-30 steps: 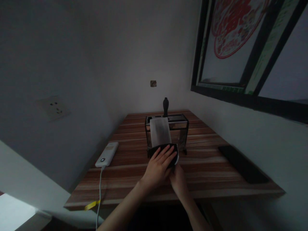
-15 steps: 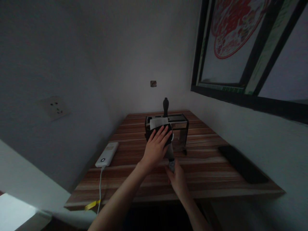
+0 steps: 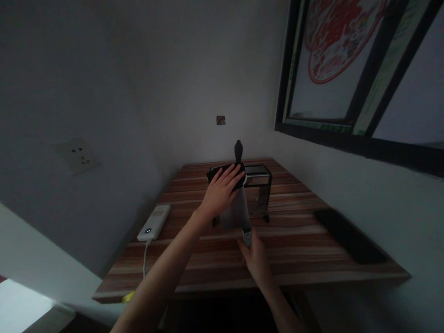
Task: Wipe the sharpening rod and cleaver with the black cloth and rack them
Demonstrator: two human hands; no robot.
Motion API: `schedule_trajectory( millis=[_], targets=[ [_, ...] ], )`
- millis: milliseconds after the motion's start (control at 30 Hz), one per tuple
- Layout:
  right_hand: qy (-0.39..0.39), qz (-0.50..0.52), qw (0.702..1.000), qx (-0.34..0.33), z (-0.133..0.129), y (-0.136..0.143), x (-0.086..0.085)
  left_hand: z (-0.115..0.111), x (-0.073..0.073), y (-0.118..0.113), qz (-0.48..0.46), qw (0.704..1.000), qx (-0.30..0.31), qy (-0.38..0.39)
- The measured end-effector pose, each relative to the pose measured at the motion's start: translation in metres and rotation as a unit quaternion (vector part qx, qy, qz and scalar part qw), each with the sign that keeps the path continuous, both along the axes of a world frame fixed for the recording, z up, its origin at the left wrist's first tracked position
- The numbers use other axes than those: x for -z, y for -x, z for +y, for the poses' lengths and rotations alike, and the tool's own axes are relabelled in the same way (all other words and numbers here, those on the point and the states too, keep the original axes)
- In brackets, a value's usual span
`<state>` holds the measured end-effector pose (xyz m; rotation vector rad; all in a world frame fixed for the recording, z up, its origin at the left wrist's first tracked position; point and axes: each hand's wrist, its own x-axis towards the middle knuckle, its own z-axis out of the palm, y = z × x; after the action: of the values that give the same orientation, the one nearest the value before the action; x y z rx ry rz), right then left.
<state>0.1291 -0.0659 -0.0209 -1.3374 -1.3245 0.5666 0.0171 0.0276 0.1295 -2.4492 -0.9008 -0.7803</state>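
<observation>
A: Fig. legend, pls: which parts are in contact?

B: L hand (image 3: pixel 219 193), palm down, fingers extended & slightly spread, lies on a black, soft-looking pad w/ a pale edge (image 3: pixel 211 175); its thumb is hidden, so can't tell if it pinches. R hand (image 3: pixel 258 260) is closed round the grey patterned handle (image 3: pixel 247 237) of a broad, flat, silver-grey metal cleaver (image 3: pixel 236 212).

A: Cleaver's position?

B: Approx. centre, tilted, handle toward 6 o'clock, blade toward 12, in front of a black-framed metal rack (image 3: pixel 257 170). Far end hidden under pad & L hand.

A: Diff. vs. earlier frames?

B: Pad + L hand have shifted toward 12 o'clock: first at the handle end w/ upper blade bare, then mid-blade, now at the far end w/ lower blade bare. R hand approx. unchanged.

A: Surroundings, rel. to cleaver?

B: Black, bulb-shaped upright handle (image 3: pixel 238 151) at 12, by the rack. White, rounded plastic power bank (image 3: pixel 155 222) at 9, w/ thin white cable (image 3: pixel 144 261) running toward 7, partly behind L forearm. Black, flat rectangular slab (image 3: pixel 349 236) at approx. 3–4. All on a reddish-brown, striped wooden table (image 3: pixel 294 249); yellow strip (image 3: pixel 127 297) at its edge, approx. 8. On walls: white socket plate (image 3: pixel 79 156) betw. 9 & 10; dark-framed red-and-white picture (image 3: pixel 333 46), approx. 1–2.
</observation>
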Motion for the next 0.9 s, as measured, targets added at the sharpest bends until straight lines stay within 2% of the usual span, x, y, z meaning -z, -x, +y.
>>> schedule_trajectory(
  millis=[167, 367, 767, 900],
  targets=[
    [-0.009, 0.017, 1.000, -0.003, 0.001, 0.000, 0.002, 0.000, 0.003, -0.001, -0.006, 1.000, 0.002, -0.007],
    [0.002, 0.008, 1.000, -0.005, 0.002, 0.000, 0.006, -0.012, 0.015, -0.002, -0.001, 1.000, 0.009, 0.001],
    [-0.019, 0.029, 0.999, -0.026, 0.002, 0.000, 0.003, -0.047, 0.058, 0.005, 0.052, 0.996, 0.044, 0.051],
    [-0.037, 0.021, 0.999, -0.024, 0.004, -0.001, 0.008, -0.057, 0.071, 0.007, 0.070, 0.993, 0.066, 0.072]
  ],
)
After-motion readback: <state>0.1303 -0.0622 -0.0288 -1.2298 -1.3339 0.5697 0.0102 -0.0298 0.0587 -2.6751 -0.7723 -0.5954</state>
